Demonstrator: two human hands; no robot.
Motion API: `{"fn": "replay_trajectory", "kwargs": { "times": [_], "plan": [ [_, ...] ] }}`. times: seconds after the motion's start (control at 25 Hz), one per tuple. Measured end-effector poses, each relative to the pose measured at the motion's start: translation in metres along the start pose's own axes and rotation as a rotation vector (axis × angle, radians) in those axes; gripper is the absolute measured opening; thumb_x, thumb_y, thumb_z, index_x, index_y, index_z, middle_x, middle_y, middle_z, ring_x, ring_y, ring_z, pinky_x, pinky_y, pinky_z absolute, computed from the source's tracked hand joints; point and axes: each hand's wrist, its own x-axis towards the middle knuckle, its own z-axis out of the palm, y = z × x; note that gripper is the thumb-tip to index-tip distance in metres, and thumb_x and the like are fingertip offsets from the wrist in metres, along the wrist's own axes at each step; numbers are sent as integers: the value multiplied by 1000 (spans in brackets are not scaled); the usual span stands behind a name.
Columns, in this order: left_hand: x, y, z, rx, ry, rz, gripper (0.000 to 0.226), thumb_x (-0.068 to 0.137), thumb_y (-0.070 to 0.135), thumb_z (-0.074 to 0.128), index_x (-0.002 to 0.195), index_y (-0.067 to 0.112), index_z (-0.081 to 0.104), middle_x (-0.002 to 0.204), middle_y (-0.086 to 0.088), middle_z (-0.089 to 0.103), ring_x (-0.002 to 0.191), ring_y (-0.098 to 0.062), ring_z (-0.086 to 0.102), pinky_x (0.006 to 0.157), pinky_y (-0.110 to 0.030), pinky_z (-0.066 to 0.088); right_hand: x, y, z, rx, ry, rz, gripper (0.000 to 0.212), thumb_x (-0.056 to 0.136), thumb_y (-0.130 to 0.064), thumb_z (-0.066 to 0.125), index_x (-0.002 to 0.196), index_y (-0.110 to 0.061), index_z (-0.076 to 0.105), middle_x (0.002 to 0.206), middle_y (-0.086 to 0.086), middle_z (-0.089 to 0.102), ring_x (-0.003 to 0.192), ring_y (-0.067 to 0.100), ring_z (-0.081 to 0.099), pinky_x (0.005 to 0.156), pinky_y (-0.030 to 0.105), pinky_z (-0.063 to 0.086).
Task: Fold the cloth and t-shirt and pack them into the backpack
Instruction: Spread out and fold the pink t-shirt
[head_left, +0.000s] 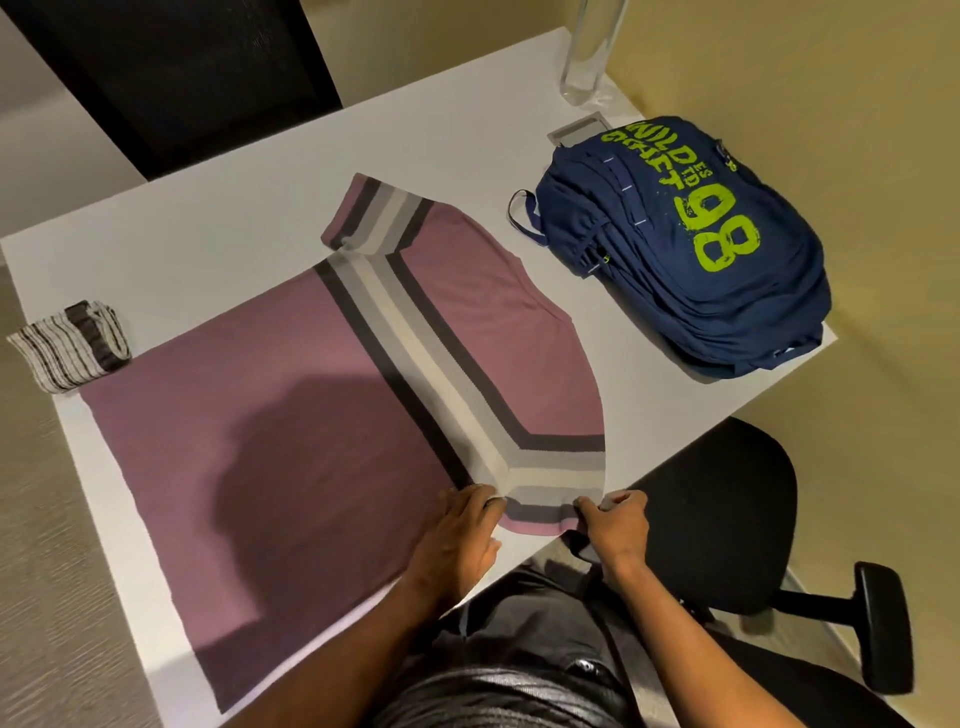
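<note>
Far left, by the table (208, 218) edge: striped cloth (67, 345), folded into a small bundle and lying just beside the t-shirt's corner.

Mauve t-shirt (291, 441) is spread flat over most of the white table. A dark/grey/cream stripe band runs diagonally across it and onto both sleeves. A rounded shadow falls on its middle. The far sleeve lies flat toward the back of the table. The near sleeve is at the front edge, btwn the 2 hands.

Left hand (457, 540) sits where the near sleeve meets the shirt body, fingers curled down and gripping the fabric at the sleeve's left edge. Right hand (615, 525) is closed in a fist, pinching the sleeve hem at its right corner.

Right of the shirt and apart from it, a navy backpack (691, 244) lies flat near the table's right edge, w/ lime-green print incl. "98". Can't tell if it's zipped.

Behind the backpack there's a grey inset plate (579, 132) in the tabletop and a clear glass vase (587, 52) standing upright at the back.

Lower right, off the table: black office chair (717, 519).
</note>
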Motion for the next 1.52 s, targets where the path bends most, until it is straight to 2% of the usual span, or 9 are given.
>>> {"fn": "replay_trajectory", "kwargs": {
  "times": [0.28, 0.48, 0.68, 0.8, 1.0, 1.2, 1.36, 1.44, 1.52],
  "plan": [
    [59, 63, -12, -118, 47, -84, 59, 84, 53, 66, 135, 29, 48, 130, 6, 52, 123, -17, 46, 106, -35, 41, -13, -56, -14, 216, -180, -153, 16, 92, -3, 74, 104, -11, 67, 96, 13, 71, 84, 28, 72, 74, 33, 64],
    [97, 60, -19, -547, 262, -406, 26, 95, 17, 69, 118, 23, 59, 114, 5, 65, 104, -11, 63, 91, -31, 55, 1, -100, -18, 85, -486, -213, 15, 92, -2, 72, 97, -12, 81, 94, 5, 80, 93, 22, 75, 88, 30, 60],
    [120, 31, -29, -594, 270, -429, 12, 102, 25, 64, 112, 23, 58, 97, 6, 66, 81, -9, 63, 75, -25, 57, 33, -129, -7, -465, -358, -850, 16, 84, -18, 85, 94, -23, 73, 106, -8, 61, 89, 10, 59, 79, 24, 54],
    [123, 19, -28, -567, 167, -579, 35, 97, 34, 69, 128, 23, 56, 109, 7, 69, 94, -11, 68, 88, -27, 61, 54, -155, 10, -418, -421, -764, 6, 96, -20, 72, 95, -19, 65, 96, -2, 67, 85, 16, 64, 79, 25, 56],
    [113, 3, -15, -691, 168, -887, 12, 104, 27, 61, 102, 16, 62, 88, -1, 68, 74, -15, 63, 61, -15, 46, 102, -174, 38, -505, -443, -798, 21, 103, -13, 61, 83, -20, 63, 80, 6, 69, 69, 22, 61, 68, 30, 50],
    [104, -7, -9, -736, 257, -1000, 22, 108, 32, 51, 93, 20, 62, 83, -6, 67, 70, -20, 63, 60, -28, 52, 119, -170, 54, -756, -322, -843, 12, 103, -22, 62, 91, -20, 63, 82, 5, 66, 73, 27, 61, 63, 32, 49],
    [82, -7, -8, -366, 386, -693, 7, 103, 22, 61, 109, 20, 62, 103, -1, 64, 84, -18, 62, 72, -33, 59, 110, -149, 47, -797, -91, -1164, 20, 100, -29, 63, 116, -19, 59, 109, 5, 63, 91, 22, 56, 86, 38, 53],
    [70, -7, 5, -110, 281, -369, 35, 99, 22, 63, 133, 17, 58, 130, -4, 57, 112, -17, 57, 92, -31, 56, 100, -128, 41, -832, -146, -1230, 31, 105, -41, 48, 127, -21, 57, 125, 3, 62, 108, 22, 57, 105, 42, 47],
    [59, -10, 13, -69, 155, -277, 53, 101, 27, 58, 152, 18, 43, 156, -4, 42, 137, -19, 45, 110, -35, 48, 93, -106, 36, -938, -252, -1221, 46, 107, -50, 33, 140, -25, 54, 143, -1, 58, 127, 20, 55, 118, 41, 38]
  ]
}}
